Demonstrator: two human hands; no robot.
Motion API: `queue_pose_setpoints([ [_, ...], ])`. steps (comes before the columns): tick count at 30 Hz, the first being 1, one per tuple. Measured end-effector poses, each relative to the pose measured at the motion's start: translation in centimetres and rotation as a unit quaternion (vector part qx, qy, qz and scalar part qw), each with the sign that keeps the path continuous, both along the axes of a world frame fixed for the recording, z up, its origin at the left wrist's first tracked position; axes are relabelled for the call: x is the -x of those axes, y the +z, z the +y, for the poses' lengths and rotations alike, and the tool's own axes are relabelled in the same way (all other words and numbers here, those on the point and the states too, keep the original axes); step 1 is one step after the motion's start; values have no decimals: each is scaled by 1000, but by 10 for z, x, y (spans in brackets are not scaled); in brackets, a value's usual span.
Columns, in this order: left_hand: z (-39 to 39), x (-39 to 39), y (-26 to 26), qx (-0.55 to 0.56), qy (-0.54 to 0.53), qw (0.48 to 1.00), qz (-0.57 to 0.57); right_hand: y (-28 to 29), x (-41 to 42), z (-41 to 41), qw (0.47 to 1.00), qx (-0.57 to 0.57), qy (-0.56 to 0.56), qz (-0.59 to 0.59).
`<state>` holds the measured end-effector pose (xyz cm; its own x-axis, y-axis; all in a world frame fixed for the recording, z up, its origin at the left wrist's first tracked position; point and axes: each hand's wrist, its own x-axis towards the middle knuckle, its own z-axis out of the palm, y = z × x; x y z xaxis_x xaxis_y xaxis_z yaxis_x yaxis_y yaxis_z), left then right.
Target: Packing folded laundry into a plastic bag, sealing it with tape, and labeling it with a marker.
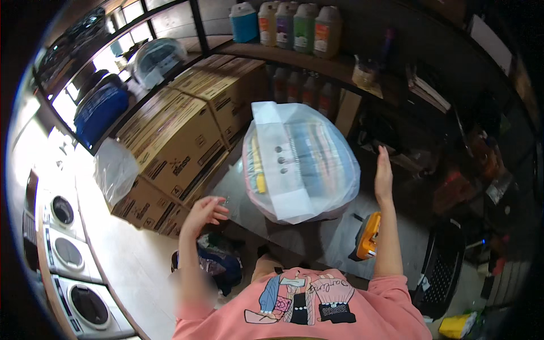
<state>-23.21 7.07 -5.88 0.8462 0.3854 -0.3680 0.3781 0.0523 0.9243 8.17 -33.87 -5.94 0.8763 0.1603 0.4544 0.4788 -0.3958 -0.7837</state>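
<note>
A full translucent plastic bag [327, 157] of folded cloth stands on a grey table [272, 233] before me. Its flattened white top strip, with several dark holes, lies across it. My left hand [208, 211], fingers apart and slightly curled, is off the bag's lower left, touching nothing that I can make out. On the right my right hand [383, 176] is held flat and edge-on beside the bag, with a gap between them. Under the right forearm sits a yellow and black tape dispenser or similar tool [369, 238], partly hidden; its exact kind is unclear.
Stacked cardboard boxes [182, 148] stand at the left, a clear plastic bag [114, 170] on their corner. Jugs of coloured liquid [304, 29] line the shelf behind. A black basket [442, 267] is at the right. Front-loading washers or dryers [89, 304] stand far left.
</note>
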Motion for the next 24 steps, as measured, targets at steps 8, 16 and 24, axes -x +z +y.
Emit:
queue_pose_setpoints([
  [8,-35,0,-18,20,85,991,-103,-35,35,7,916,-321,-37,237],
  [16,15,-135,-3,115,51,969,-213,-30,94,38,971,-234,-18,49],
  [24,29,-263,-29,244,-40,955,-162,-38,109,56,977,-129,-98,-141],
])
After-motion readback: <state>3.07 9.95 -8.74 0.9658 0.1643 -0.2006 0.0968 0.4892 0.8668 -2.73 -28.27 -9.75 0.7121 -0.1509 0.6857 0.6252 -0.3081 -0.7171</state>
